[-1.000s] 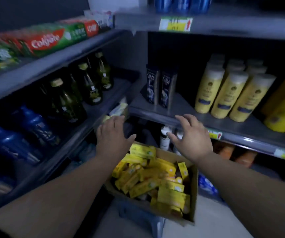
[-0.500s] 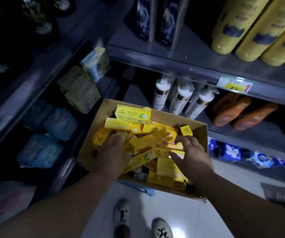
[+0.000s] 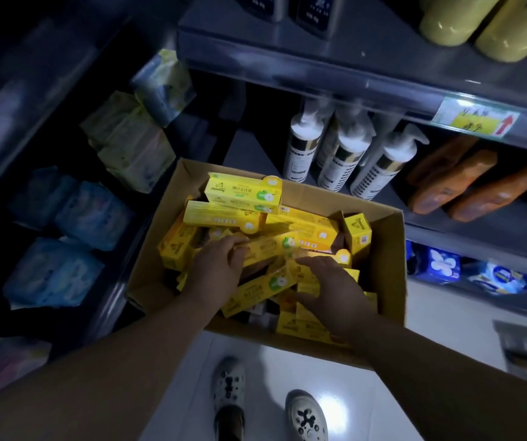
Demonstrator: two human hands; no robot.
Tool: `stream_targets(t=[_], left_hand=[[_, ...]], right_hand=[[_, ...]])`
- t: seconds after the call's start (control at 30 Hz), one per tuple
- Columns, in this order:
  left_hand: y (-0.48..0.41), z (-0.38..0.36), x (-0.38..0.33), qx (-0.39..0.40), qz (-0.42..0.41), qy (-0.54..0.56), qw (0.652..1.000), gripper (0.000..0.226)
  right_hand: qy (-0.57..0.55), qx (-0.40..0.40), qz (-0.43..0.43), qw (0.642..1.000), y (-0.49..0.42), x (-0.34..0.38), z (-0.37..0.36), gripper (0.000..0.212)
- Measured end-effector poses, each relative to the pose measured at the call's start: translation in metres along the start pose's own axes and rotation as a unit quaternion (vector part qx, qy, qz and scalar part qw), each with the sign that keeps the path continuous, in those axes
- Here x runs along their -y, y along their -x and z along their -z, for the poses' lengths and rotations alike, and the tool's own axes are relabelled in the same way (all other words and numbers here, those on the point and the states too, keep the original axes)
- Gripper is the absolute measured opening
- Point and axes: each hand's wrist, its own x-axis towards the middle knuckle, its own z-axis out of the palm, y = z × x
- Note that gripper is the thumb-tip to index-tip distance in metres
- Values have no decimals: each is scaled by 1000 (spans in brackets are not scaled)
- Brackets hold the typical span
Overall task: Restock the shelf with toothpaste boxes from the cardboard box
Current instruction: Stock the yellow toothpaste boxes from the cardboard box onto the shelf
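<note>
Dim shop aisle: glossy white tile floor (image 3: 440, 329) at 6 o'clock catches a lamp's glare (image 3: 332, 405); grey metal shelving (image 3: 319, 68) from 12 to 3, darker shelving (image 3: 8, 100) at 9.

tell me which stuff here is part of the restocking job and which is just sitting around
Job:
- cardboard box
- yellow toothpaste boxes inside it
- left hand, gripping one
- right hand, flat over the pile

Just there:
- white pump bottles
- orange packs
- yellow bottles
- blue packs
</note>
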Motion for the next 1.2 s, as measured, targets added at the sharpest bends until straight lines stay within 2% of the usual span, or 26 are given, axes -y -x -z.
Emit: stream_targets(t=[0.13, 0.33, 0.6, 0.97, 1.2], left_hand=[[6, 18, 12, -53, 28, 83, 995, 27], [24, 38, 14, -88, 54, 136, 985, 22], [72, 85, -23, -182, 52, 208, 960, 16], [191, 183, -106, -309, 0, 245, 919, 20], [268, 240, -124, -383, -6, 251, 889, 24]], right_hand=[[44, 31, 63, 997, -18, 14, -13, 66], [100, 76, 76, 989, -25, 24, -2, 55], [43, 30, 84, 995, 4, 44, 83, 54], [11, -30, 214, 976, 74, 124, 191, 40], [-20, -38, 295, 954, 125, 185, 225, 38]])
